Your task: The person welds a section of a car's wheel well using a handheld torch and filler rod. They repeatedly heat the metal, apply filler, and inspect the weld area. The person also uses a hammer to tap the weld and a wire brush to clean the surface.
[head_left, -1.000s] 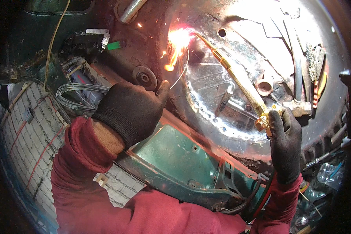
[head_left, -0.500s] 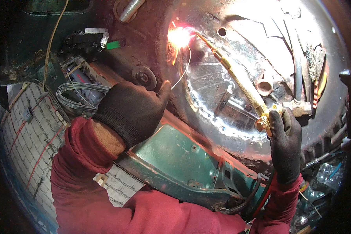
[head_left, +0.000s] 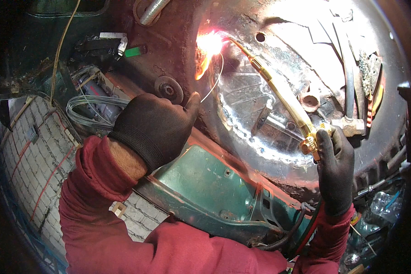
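The person is holding a brass torch (head_left: 283,98) in the right hand (head_left: 335,171), which is closed around its valve end, so the long neck is reaching away to the seam and the hand is staying far from the heat. The flame (head_left: 208,48) is burning at the tip, on the edge of the round metal pan (head_left: 278,59). The left hand (head_left: 153,128), in a black glove, is closed and pinching a thin wire rod (head_left: 214,82) between thumb and fingers; the rod is bending up toward the flame, probably to feed metal into the joint. The flame is lying above the left hand and well apart from the right one. Hoses (head_left: 301,228) are hanging below the right wrist.
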### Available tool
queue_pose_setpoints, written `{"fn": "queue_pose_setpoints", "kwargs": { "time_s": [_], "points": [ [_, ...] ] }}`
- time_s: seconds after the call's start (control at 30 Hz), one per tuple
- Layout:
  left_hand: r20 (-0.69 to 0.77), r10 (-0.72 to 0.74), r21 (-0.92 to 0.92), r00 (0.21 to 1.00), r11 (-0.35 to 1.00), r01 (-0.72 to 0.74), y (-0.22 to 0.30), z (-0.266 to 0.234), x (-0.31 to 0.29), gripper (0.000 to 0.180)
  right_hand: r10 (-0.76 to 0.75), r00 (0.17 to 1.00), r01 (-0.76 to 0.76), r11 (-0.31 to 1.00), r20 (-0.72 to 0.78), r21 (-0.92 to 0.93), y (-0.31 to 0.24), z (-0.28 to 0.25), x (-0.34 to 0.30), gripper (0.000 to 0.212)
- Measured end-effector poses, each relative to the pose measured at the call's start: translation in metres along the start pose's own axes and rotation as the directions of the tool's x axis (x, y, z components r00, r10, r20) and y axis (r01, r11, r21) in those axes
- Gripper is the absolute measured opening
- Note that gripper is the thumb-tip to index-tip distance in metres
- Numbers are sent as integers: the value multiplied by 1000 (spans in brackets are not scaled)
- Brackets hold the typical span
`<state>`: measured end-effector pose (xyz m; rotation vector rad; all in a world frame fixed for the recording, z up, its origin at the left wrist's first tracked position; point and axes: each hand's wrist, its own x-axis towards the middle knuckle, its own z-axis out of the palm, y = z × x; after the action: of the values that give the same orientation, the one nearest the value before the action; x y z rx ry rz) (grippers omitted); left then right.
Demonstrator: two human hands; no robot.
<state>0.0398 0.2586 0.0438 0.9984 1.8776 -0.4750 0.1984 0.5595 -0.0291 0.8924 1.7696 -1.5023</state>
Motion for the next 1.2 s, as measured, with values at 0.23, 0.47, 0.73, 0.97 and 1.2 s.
{"fn": "queue_pose_setpoints", "kwargs": {
  "time_s": [0.23,0.47,0.73,0.97,1.2],
  "points": [
    [26,-3,15,1000,1000,3,1,0,0,52,-28,999,29,998,26,-52,-2,-4,-1,29],
    [27,-14,19,1000,1000,14,1,0,0,52,-28,999,28,1000,20,3,0,-2,-1,29],
    [32,-14,9,999,1000,14,1,-1,1,51,13,999,-13,1000,37,2,0,-5,-1,30],
    [29,-27,3,999,1000,27,2,-1,2,50,-8,999,10,999,44,-36,-1,-6,-1,29],
    [-60,63,14,996,998,-62,3,3,-4,52,68,996,-80,951,52,298,13,-29,-9,38]
  ]
}}
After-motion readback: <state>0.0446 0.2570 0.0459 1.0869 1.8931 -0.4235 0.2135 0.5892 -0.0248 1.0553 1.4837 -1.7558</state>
